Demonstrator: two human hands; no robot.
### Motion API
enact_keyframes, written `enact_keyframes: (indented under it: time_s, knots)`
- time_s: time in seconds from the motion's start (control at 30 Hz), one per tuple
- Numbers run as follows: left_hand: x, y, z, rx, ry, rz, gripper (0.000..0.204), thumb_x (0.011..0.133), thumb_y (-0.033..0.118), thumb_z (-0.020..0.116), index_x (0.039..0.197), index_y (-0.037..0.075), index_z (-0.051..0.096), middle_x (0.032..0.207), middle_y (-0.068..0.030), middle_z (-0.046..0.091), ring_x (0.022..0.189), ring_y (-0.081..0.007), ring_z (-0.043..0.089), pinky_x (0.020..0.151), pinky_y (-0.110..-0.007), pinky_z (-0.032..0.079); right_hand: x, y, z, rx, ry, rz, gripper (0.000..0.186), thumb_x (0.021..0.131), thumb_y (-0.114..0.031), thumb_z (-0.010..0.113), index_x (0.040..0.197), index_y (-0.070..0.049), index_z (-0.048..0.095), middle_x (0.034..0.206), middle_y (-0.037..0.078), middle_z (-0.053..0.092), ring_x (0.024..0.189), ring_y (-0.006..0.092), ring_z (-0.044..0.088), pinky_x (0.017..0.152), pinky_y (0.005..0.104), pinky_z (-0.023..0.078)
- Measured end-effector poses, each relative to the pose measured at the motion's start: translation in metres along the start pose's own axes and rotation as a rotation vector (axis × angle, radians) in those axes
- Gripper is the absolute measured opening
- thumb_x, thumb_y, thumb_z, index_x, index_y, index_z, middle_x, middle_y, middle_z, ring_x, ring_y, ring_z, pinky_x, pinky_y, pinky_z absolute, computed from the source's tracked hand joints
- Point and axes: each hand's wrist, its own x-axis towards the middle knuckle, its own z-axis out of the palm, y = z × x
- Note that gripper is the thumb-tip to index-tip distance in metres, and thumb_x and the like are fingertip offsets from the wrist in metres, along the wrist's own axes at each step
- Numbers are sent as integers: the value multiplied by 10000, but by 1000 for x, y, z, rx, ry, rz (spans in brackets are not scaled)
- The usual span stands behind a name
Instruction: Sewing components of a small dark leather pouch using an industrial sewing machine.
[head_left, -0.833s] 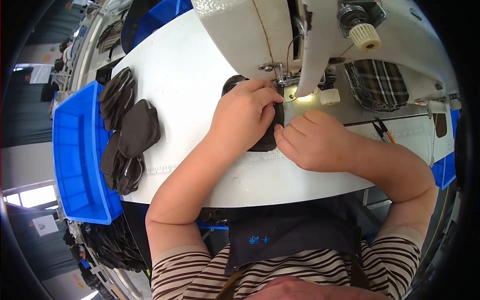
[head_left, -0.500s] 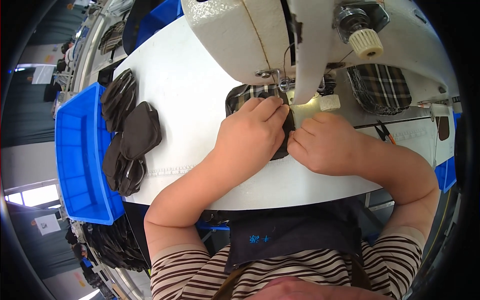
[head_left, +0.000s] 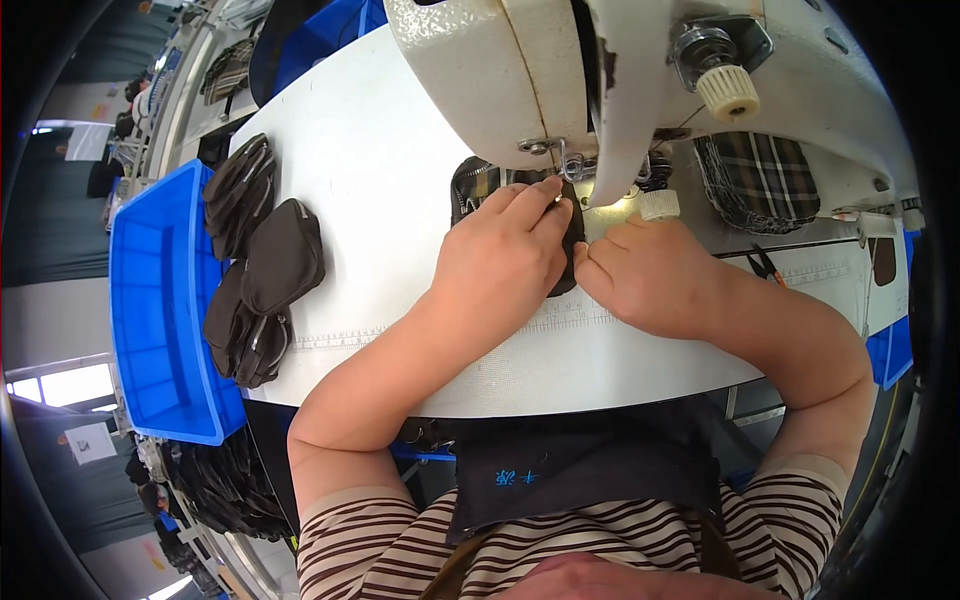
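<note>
A small dark pouch (head_left: 466,195) with plaid cloth and a zipper lies under the sewing machine (head_left: 490,80), close to its presser foot. My left hand (head_left: 508,240) rests over the pouch, its fingers pressed together near the needle area and gripping the cloth. At the pouch's right edge, my right hand (head_left: 645,270) is curled with thumb and forefinger pinched at the fabric. Both hands hide much of the pouch, and the needle tip cannot be made out.
Several dark zippered pouches (head_left: 283,255) lie at the table's left, beside a blue bin (head_left: 165,310). Plaid pieces (head_left: 765,180) sit under the machine arm at right. Thread snips (head_left: 768,264) lie near my right forearm. A printed ruler scale runs along the white table (head_left: 350,200).
The pouch has shifted a little farther from me, and its near edge now lies farther back. Both hands stay on it; my left fingers have moved slightly.
</note>
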Motion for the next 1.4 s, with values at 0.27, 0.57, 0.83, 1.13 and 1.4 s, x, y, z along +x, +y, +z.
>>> enact_keyframes:
  time_s: [0.27,0.57,0.83,1.13,1.4]
  knots:
    - [0,3,-1,43,-31,-24,329,825,105,764,1154,91,766,1309,-93,727,911,-261,726,780,-366,603,0,1,-1,-25,18,41,126,752,-123,702,851,-60,656,778,49,659,706,202,662,623,358,539]
    - [2,-6,2,5,-24,-16,297,809,76,746,1096,5,720,1288,-176,700,1110,-275,707,881,-360,604,5,2,-1,-35,32,110,128,754,-121,699,859,-60,658,750,21,618,726,172,665,582,354,519]
    - [5,-10,3,6,-45,-61,285,823,52,736,1104,2,729,1219,-115,700,1064,-267,704,829,-368,609,2,1,5,-60,27,174,211,809,-111,687,1011,-49,695,802,20,648,740,187,681,621,358,510]
    - [6,-17,7,6,-33,-72,307,817,39,735,1123,25,749,1144,-68,693,1026,-252,702,783,-371,606,1,6,7,-37,24,189,319,841,-89,681,1149,-16,715,822,24,663,751,194,685,629,355,505]
    - [7,-22,6,-15,-1,-61,290,825,35,723,1113,35,754,1114,-52,699,1003,-249,706,788,-372,602,2,7,11,-20,57,200,353,839,-76,682,1182,3,713,844,41,659,739,211,674,596,347,515]
